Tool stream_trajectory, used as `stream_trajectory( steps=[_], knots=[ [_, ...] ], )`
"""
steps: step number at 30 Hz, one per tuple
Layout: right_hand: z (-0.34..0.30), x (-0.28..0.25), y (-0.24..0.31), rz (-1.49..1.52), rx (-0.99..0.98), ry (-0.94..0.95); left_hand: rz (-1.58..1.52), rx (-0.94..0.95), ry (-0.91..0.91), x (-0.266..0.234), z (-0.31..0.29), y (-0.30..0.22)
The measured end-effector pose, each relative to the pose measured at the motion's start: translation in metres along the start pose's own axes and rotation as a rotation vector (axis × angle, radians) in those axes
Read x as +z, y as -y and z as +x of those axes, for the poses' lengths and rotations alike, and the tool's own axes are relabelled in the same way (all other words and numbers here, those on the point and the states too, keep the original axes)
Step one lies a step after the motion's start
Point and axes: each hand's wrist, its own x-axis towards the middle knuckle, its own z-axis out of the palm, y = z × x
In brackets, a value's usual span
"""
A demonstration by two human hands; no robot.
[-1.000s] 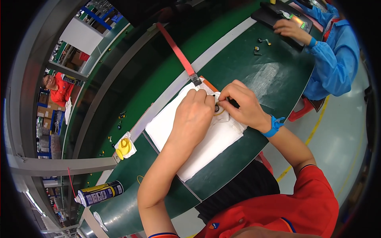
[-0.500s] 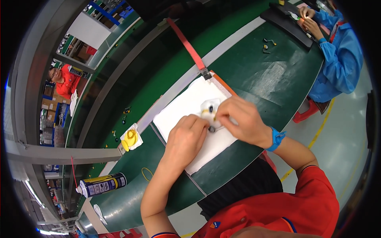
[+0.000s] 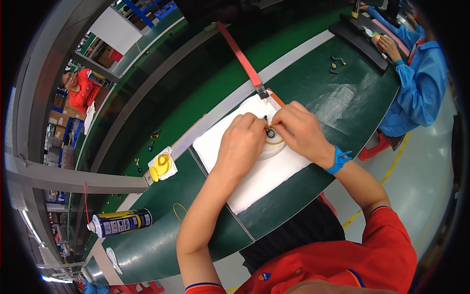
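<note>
Both hands meet over a white cloth [image 3: 245,196] spread on the green bench. My left hand [image 3: 245,139] is pinched closed, its fingertips beside a small dark ring-shaped part [image 3: 270,133]. From the other side my right hand [image 3: 301,130] pinches close to the same spot, with a blue band round its wrist. What sits between the fingertips is too small and covered to make out; a bit of yellow shows there. Under the fingers lies a white rounded piece [image 3: 271,151] with a thin yellow band [image 3: 277,143] across it.
On the left lie a spray can [image 3: 122,222], a yellow rubber band [image 3: 179,211] and a white pad with yellow pieces [image 3: 162,166]. A red strap [image 3: 240,54] reaches the bench's far edge. Small wired parts [image 3: 337,63] lie at far right, near a co-worker's blue sleeve [image 3: 416,83].
My hands have come together, the left moving up and right, the right closing in beside it. More of the white rounded piece and its yellow band now shows below the fingers.
</note>
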Motion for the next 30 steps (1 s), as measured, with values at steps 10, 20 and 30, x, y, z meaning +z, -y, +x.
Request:
stream_trajectory(
  steps=[10, 20, 30],
  knots=[
    [-0.001, 0.0, -0.009, 0.058, 0.028, 0.011, 0.093, 0.015, 0.071, -0.002, 0.004, -0.007],
    [0.005, -0.012, 0.0, 0.017, 0.016, -0.079, 0.32, 0.002, 0.023, -0.035, -0.029, 0.001],
    [-0.042, 0.019, 0.05, 0.151, -0.174, 0.384, 0.044, -0.106, 0.381, -0.059, -0.091, -0.017]
  ],
)
